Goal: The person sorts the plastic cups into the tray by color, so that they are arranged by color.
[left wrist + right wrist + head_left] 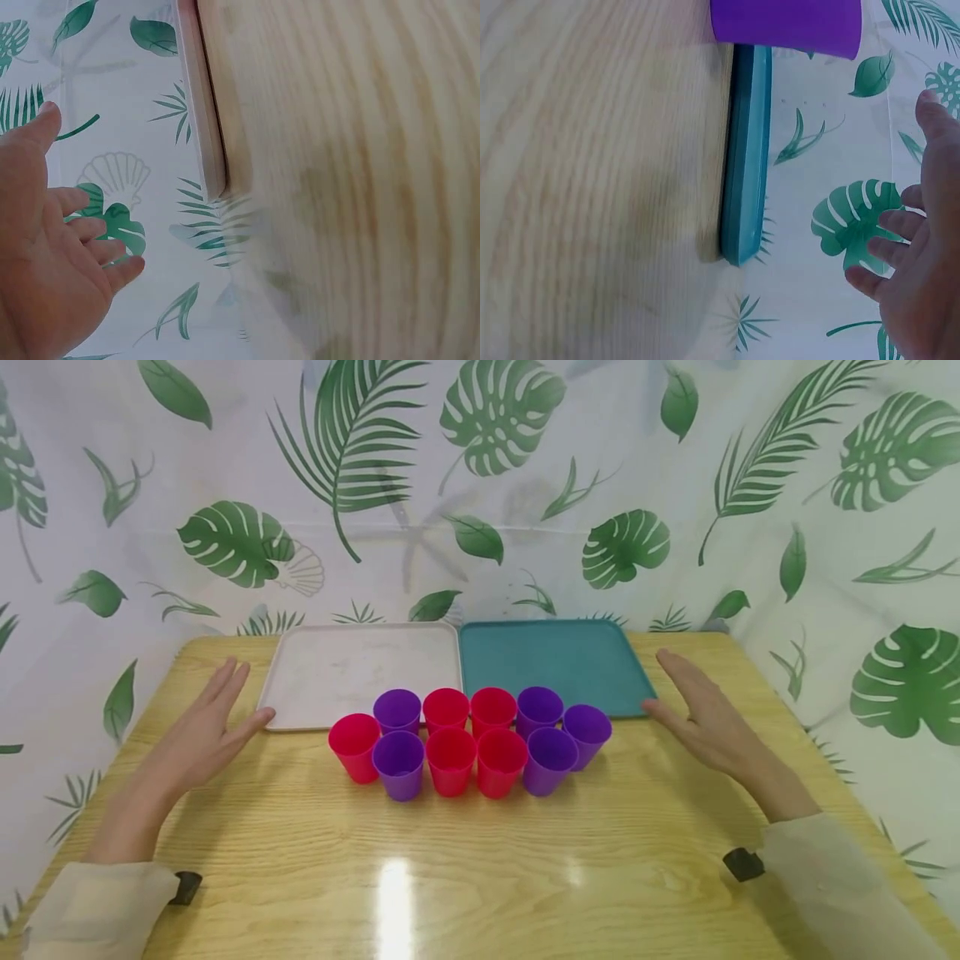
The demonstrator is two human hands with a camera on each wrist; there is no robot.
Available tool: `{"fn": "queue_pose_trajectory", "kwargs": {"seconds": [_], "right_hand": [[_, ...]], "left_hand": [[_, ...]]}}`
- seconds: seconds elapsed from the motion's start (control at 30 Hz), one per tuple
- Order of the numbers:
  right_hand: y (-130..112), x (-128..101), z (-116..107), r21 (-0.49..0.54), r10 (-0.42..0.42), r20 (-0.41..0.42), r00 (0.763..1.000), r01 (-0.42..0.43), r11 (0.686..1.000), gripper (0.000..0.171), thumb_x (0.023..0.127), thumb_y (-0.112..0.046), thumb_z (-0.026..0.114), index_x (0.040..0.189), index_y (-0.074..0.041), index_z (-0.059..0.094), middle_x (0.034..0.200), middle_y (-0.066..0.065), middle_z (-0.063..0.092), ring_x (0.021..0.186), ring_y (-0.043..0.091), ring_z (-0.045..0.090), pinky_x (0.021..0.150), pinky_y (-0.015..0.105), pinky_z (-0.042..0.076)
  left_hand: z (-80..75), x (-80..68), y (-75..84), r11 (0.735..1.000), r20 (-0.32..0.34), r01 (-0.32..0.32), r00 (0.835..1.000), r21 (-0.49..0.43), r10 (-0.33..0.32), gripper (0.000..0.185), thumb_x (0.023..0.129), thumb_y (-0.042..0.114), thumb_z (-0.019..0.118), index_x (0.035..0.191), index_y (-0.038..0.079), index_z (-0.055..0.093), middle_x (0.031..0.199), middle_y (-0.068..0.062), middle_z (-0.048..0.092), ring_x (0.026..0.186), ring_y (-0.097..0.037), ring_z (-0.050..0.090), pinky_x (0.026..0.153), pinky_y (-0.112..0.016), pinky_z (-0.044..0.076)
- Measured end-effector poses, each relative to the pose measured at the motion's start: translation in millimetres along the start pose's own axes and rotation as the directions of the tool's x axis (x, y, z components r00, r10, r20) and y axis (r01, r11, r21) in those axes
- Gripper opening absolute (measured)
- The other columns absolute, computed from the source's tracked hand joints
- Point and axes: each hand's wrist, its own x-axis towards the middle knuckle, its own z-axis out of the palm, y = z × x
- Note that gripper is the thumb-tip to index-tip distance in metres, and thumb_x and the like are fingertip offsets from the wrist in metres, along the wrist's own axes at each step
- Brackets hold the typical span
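My left hand (198,735) is at the left of the table, fingers extended and thumb near the front left corner of a white tray (360,672). Across from it, my right hand (705,718) holds nothing, its thumb overlapping the right front corner of a teal tray (551,660) in the head view. Between the hands, red cups (450,768) and purple cups (550,764) stand upright, mouths up, in two close rows just in front of the trays. The right wrist view shows one purple cup (787,22) at its top edge. Both palms face inward.
The two trays lie side by side along the back of the wooden table (480,877). Behind them hangs a white cloth (525,543) with green leaf prints, which also runs down both sides.
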Motion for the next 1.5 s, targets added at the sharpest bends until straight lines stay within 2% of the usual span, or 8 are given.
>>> {"fn": "queue_pose_trajectory", "kwargs": {"seconds": [0.2,0.33,0.47,0.57,0.8,1.1,1.37,1.5], "right_hand": [[-14,1,9,0.08,0.004,-0.028,1.0,-0.002,0.997,0.068,0.106,-0.027,0.06,0.163,-0.005,0.03,0.162,0.022,0.036,0.144,0.045,0.036,0.106,0.067,0.037],[-23,2,16,0.156,0.004,-0.02,1.0,-0.001,0.988,0.061,0.108,-0.022,0.057,0.162,-0.006,0.033,0.157,0.018,0.045,0.135,0.038,0.049,0.097,0.057,0.046],[-29,2,21,0.223,0.032,0.021,0.999,-0.035,0.974,0.057,0.11,-0.022,0.052,0.161,-0.006,0.035,0.152,0.018,0.051,0.127,0.038,0.056,0.095,0.039,0.048],[-31,2,24,0.254,0.054,0.049,0.997,-0.065,0.965,0.057,0.11,-0.024,0.051,0.161,-0.006,0.034,0.15,0.019,0.053,0.125,0.038,0.058,0.095,0.028,0.047],[-35,1,35,0.311,0.062,0.099,0.993,-0.09,0.946,0.062,0.109,-0.024,0.056,0.163,-0.006,0.031,0.152,0.018,0.051,0.128,0.038,0.058,0.096,0.025,0.049],[-39,-3,42,0.337,0.077,0.147,0.986,-0.123,0.934,0.063,0.108,-0.026,0.056,0.162,-0.004,0.03,0.153,0.02,0.049,0.128,0.035,0.057,0.102,0.049,0.048],[-38,-3,46,0.356,0.041,0.151,0.988,-0.093,0.93,0.063,0.107,-0.021,0.058,0.16,0.001,0.032,0.152,0.021,0.05,0.134,0.034,0.051,0.101,0.021,0.045],[-38,-3,47,0.351,0.042,0.163,0.986,-0.098,0.931,0.065,0.106,-0.021,0.06,0.16,0.002,0.032,0.153,0.022,0.049,0.131,0.036,0.055,0.101,0.025,0.047]], "left_hand": [[1.5,4.6,-4.1,0.996,-0.004,0.006,1.0,-0.084,-0.007,0.09,0.107,0.05,0.051,0.164,-0.001,0.004,0.169,-0.028,-0.002,0.153,-0.053,0.006,0.117,-0.072,0.014],[3.9,6.3,-7.9,0.991,-0.007,0.015,1.0,-0.132,-0.016,0.091,0.107,0.048,0.052,0.162,-0.006,0.005,0.166,-0.035,0.005,0.147,-0.059,0.017,0.116,-0.071,0.02],[7.8,8.5,-11.4,0.986,0.007,0.031,1.0,-0.162,-0.03,0.089,0.108,0.045,0.051,0.161,-0.01,0.005,0.164,-0.038,0.01,0.136,-0.066,0.031,0.113,-0.072,0.027],[10.2,11.5,-11.6,0.982,0.019,0.053,0.999,-0.181,-0.05,0.088,0.108,0.044,0.051,0.161,-0.01,0.005,0.163,-0.039,0.011,0.134,-0.067,0.034,0.112,-0.071,0.029],[14.5,17.5,-13.6,0.953,0.074,0.15,0.988,-0.264,-0.135,0.089,0.109,0.046,0.049,0.161,-0.008,0.002,0.165,-0.036,0.008,0.139,-0.065,0.027,0.113,-0.07,0.028],[19.6,24.6,-8.6,0.926,0.116,0.209,0.977,-0.315,-0.181,0.087,0.108,0.04,0.053,0.159,-0.012,0.007,0.163,-0.038,0.01,0.148,-0.058,0.015,0.119,-0.068,0.018],[24.0,27.7,-15.0,0.868,0.17,0.275,0.96,-0.414,-0.223,0.089,0.108,0.039,0.055,0.161,-0.008,0.001,0.166,-0.033,0.002,0.153,-0.05,0.001,0.123,-0.063,0.009],[26.1,29.3,-21.8,0.849,0.2,0.267,0.96,-0.455,-0.195,0.09,0.108,0.034,0.057,0.16,-0.008,-0.004,0.167,-0.032,-0.004,0.153,-0.049,-0.003,0.123,-0.062,0.008]]}}
